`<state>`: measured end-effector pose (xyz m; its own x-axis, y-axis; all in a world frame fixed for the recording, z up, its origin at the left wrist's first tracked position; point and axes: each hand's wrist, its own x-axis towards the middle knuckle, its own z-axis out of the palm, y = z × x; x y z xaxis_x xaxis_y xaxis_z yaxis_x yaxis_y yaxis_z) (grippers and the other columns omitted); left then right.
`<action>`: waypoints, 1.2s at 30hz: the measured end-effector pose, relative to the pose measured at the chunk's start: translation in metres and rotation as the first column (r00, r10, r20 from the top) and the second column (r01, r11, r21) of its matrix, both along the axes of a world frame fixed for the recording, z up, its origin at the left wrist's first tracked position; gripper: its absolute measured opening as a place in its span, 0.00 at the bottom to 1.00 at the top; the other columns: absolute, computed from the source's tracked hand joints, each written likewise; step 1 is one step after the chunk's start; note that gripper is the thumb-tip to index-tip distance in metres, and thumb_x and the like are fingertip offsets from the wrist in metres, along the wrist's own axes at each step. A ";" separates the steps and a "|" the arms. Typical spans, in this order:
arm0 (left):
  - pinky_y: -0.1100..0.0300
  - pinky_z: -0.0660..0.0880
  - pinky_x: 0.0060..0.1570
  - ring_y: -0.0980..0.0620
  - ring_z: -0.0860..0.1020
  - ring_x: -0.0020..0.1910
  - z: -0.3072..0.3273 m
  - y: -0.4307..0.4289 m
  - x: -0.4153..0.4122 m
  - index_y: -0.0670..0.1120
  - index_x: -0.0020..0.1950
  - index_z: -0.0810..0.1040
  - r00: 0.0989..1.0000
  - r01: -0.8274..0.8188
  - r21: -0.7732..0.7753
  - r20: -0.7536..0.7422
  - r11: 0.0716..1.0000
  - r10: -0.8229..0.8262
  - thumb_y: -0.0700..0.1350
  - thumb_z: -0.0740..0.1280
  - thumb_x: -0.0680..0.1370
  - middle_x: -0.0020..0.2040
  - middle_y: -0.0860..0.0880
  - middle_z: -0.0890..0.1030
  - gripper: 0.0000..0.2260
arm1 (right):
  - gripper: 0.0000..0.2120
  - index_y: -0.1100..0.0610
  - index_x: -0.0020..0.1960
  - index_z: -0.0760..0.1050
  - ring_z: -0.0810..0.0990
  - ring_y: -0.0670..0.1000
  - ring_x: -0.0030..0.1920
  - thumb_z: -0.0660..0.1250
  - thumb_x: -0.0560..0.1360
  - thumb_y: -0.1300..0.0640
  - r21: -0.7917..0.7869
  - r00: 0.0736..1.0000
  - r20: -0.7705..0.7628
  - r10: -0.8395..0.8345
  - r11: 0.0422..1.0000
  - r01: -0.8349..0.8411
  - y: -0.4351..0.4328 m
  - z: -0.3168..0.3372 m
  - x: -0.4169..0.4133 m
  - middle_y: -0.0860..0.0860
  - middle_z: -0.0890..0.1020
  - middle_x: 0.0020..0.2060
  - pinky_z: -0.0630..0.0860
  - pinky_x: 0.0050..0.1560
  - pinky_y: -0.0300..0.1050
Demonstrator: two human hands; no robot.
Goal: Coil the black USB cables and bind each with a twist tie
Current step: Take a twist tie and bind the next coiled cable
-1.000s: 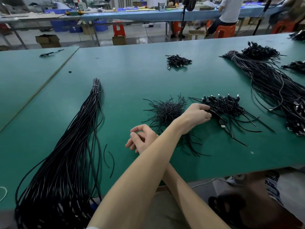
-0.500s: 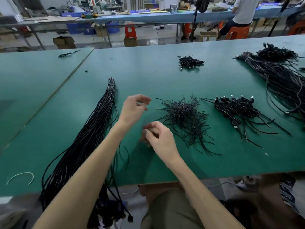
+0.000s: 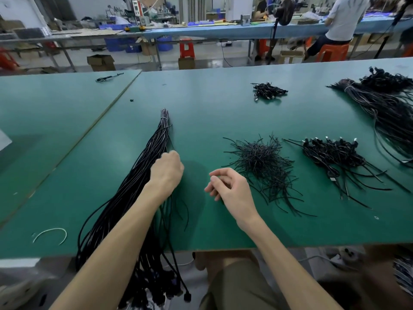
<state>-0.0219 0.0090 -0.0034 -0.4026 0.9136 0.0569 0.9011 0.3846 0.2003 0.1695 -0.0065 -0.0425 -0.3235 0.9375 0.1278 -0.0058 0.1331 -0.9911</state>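
A long bundle of black USB cables [image 3: 143,175] lies toward the left of the green table [image 3: 212,113], its lower ends hanging over the near edge. The left hand [image 3: 166,170] rests knuckles-up against the bundle's right side, fingers curled out of sight; whether it grips a cable cannot be told. The right hand [image 3: 230,186] hovers empty near the near edge, fingers loosely bent. Right of it lie the twist ties [image 3: 263,162], then coiled cables [image 3: 333,151].

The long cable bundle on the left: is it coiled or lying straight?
Straight. The long cable bundle stretches uncoiled across the green table, tied near its far end, near ends hanging off the edge.
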 end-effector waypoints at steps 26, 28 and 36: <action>0.58 0.75 0.41 0.54 0.79 0.39 0.027 -0.016 0.033 0.41 0.49 0.83 0.607 0.409 0.110 0.708 0.906 -0.360 0.56 0.66 0.83 0.39 0.50 0.82 0.18 | 0.14 0.58 0.46 0.79 0.78 0.46 0.30 0.61 0.86 0.54 -0.087 0.986 -0.160 -0.053 0.995 0.039 0.001 0.000 0.003 0.52 0.84 0.33 0.69 0.29 0.34; 0.56 0.75 0.44 0.52 0.80 0.42 0.029 -0.025 0.012 0.43 0.50 0.83 0.601 0.566 -0.050 0.709 0.823 -0.369 0.56 0.64 0.84 0.43 0.48 0.82 0.18 | 0.16 0.57 0.44 0.76 0.76 0.46 0.29 0.60 0.87 0.52 -0.127 0.972 -0.205 -0.118 0.988 0.093 0.002 0.000 0.004 0.52 0.83 0.31 0.69 0.28 0.34; 0.60 0.76 0.34 0.49 0.80 0.32 0.025 -0.038 -0.017 0.37 0.53 0.81 0.238 0.763 0.016 0.922 0.646 -0.305 0.41 0.65 0.84 0.42 0.42 0.83 0.08 | 0.19 0.56 0.44 0.74 0.75 0.45 0.29 0.56 0.87 0.47 -0.232 0.924 -0.289 -0.250 0.955 0.186 0.007 -0.001 0.005 0.50 0.81 0.30 0.69 0.28 0.38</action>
